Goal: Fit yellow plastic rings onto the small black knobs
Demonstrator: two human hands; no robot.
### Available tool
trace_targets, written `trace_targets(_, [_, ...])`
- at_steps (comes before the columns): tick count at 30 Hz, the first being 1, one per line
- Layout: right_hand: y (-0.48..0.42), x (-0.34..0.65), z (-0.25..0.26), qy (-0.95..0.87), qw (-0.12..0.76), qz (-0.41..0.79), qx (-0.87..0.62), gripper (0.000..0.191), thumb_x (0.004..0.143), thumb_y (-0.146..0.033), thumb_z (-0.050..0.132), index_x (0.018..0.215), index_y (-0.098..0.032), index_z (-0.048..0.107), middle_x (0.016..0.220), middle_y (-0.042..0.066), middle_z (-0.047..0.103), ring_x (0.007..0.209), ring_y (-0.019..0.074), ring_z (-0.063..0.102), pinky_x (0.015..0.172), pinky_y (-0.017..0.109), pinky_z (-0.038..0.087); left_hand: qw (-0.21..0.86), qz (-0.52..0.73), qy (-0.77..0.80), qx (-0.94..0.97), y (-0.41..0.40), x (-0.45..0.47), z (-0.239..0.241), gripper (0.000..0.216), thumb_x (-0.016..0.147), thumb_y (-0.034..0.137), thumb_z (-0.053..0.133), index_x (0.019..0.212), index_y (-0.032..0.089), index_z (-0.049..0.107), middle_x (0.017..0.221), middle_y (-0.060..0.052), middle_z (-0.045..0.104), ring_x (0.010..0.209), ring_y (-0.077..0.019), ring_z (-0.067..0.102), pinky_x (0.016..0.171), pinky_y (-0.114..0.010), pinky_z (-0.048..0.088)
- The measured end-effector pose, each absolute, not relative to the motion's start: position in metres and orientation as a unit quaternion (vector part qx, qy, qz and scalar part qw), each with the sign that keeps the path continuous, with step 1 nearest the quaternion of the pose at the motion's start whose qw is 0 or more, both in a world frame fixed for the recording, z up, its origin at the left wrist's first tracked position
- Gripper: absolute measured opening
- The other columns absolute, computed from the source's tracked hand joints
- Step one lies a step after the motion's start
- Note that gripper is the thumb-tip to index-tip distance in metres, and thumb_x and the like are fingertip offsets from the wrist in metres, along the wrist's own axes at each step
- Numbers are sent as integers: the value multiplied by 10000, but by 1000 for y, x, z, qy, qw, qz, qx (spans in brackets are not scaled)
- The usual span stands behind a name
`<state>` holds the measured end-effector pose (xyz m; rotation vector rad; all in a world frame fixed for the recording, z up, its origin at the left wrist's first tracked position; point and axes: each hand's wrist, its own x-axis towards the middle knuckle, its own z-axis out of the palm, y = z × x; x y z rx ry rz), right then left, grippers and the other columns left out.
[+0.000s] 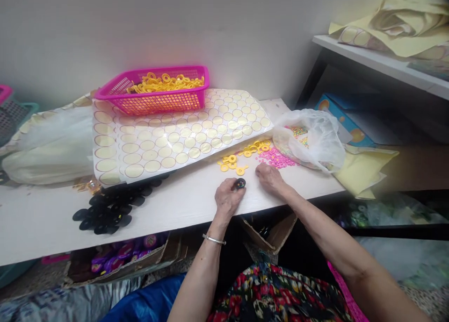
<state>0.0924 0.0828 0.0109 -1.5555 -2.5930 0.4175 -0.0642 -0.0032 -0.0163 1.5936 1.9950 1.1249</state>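
Near the table's front edge, my left hand (228, 196) is closed around a small round black plastic part (240, 183), its open end facing up with tiny coloured bits inside. My right hand (269, 177) rests on the table beside a scatter of small pink beads (277, 157). Its fingers are pinched together, and whatever they hold is hidden. Several yellow ring-shaped pieces with short tabs (232, 161) lie just beyond my hands. To the right of the beads, a white plastic bag (315, 139) stands open with small multicoloured beads inside.
A pink basket (157, 102) of yellow ring pieces stands on sheets of oval stickers (182, 139) at the back. Black plastic parts (108, 207) are piled at the left front. A shelf (382, 62) overhangs the right side, above a blue box (345, 118).
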Motion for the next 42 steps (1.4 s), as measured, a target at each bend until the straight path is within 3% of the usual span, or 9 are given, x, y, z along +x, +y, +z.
trace_targets(9, [81, 98, 13, -802, 163, 295, -492, 166, 797, -158, 422, 745, -150, 580, 733, 34, 596, 717, 147, 523, 655, 238, 357, 183, 405, 683, 580, -5, -67, -21, 213, 666, 271, 624, 870, 207, 627, 783, 14, 596, 703, -118, 519, 663, -233, 412])
trace_targets(13, [60, 101, 13, -831, 184, 331, -408, 123, 768, -269, 560, 809, -156, 588, 754, 15, 571, 710, 140, 511, 646, 239, 359, 183, 405, 683, 580, -5, -65, -21, 211, 666, 274, 631, 866, 207, 628, 775, 15, 594, 700, -119, 516, 656, -234, 407])
trace_targets(17, [32, 99, 3, -887, 164, 221, -371, 134, 799, -296, 567, 815, -170, 609, 831, 39, 566, 790, 164, 496, 698, 276, 330, 175, 409, 682, 580, -5, -65, -23, 217, 663, 283, 642, 865, 204, 623, 756, 19, 583, 697, -119, 510, 647, -232, 399])
trace_targets(22, [21, 98, -12, -894, 213, 134, -371, 218, 880, -311, 462, 786, -165, 593, 792, 56, 567, 767, 168, 484, 705, 286, 325, 172, 410, 683, 580, -5, -65, -23, 223, 663, 289, 646, 870, 209, 621, 760, 22, 578, 700, -117, 508, 648, -227, 396])
trace_targets(28, [32, 83, -13, -840, 166, -21, -516, 331, 912, -354, 371, 770, -137, 577, 796, 107, 563, 740, 200, 478, 630, 307, 290, 179, 411, 685, 575, -3, -65, -24, 222, 661, 300, 650, 867, 219, 630, 743, 26, 571, 700, -120, 512, 641, -227, 396])
trace_targets(33, [62, 97, -5, -756, 261, 114, -590, 262, 897, -293, 386, 769, -148, 562, 773, 66, 560, 692, 164, 496, 623, 275, 336, 188, 419, 686, 564, -3, -64, -24, 237, 645, 290, 665, 871, 224, 639, 740, 30, 574, 695, -117, 512, 639, -224, 399])
trace_targets(36, [63, 118, -3, -739, 337, 249, -527, 154, 826, -216, 450, 723, -174, 557, 695, 14, 546, 685, 148, 514, 657, 263, 386, 191, 422, 680, 568, -4, -65, -23, 247, 643, 301, 672, 876, 224, 638, 739, 33, 572, 694, -115, 509, 629, -222, 394])
trace_targets(39, [47, 126, -3, -774, 331, 296, -452, 83, 768, -188, 515, 717, -188, 581, 710, 6, 551, 717, 148, 526, 685, 268, 402, 192, 420, 684, 565, -3, -65, -24, 245, 642, 300, 676, 872, 225, 637, 742, 35, 572, 689, -114, 508, 625, -223, 394])
trace_targets(42, [32, 115, -3, -816, 286, 260, -430, 85, 773, -184, 533, 741, -194, 611, 734, 17, 553, 755, 159, 516, 697, 277, 388, 199, 420, 684, 563, -3, -65, -24, 268, 639, 303, 682, 892, 230, 637, 758, 35, 579, 693, -115, 512, 628, -224, 398])
